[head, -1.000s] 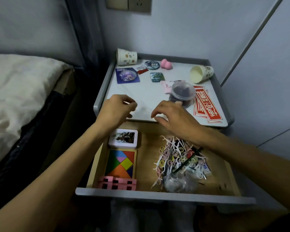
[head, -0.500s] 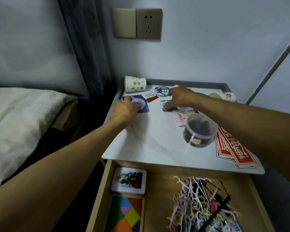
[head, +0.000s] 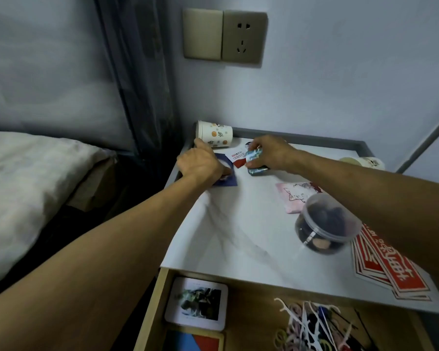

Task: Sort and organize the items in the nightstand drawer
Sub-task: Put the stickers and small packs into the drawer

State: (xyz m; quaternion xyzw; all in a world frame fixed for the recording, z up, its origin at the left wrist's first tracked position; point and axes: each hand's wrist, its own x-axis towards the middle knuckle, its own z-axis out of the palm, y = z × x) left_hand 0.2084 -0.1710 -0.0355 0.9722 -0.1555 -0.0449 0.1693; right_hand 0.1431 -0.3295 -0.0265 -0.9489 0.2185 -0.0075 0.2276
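My left hand (head: 202,164) lies on a dark blue card (head: 227,179) at the back left of the nightstand top (head: 238,224), fingers curled over it. My right hand (head: 270,153) pinches a small blue-green badge (head: 253,155) lifted just above another badge (head: 258,171) on the top. A red and white card (head: 237,158) lies between my hands. The open drawer (head: 251,312) below holds a white picture tile (head: 197,304), a coloured tangram (head: 195,342) and a heap of floss picks and hair ties (head: 312,328).
A paper cup (head: 214,134) lies on its side at the back left, another cup (head: 363,162) at the back right. A clear lidded tub (head: 326,224), a pink card (head: 295,196) and red stickers (head: 388,269) fill the right side. A bed (head: 23,186) stands to the left.
Both hands went from the drawer's front edge to the back of the top. The right hand has picked up a badge; the left has settled on the blue card. My view has moved closer.
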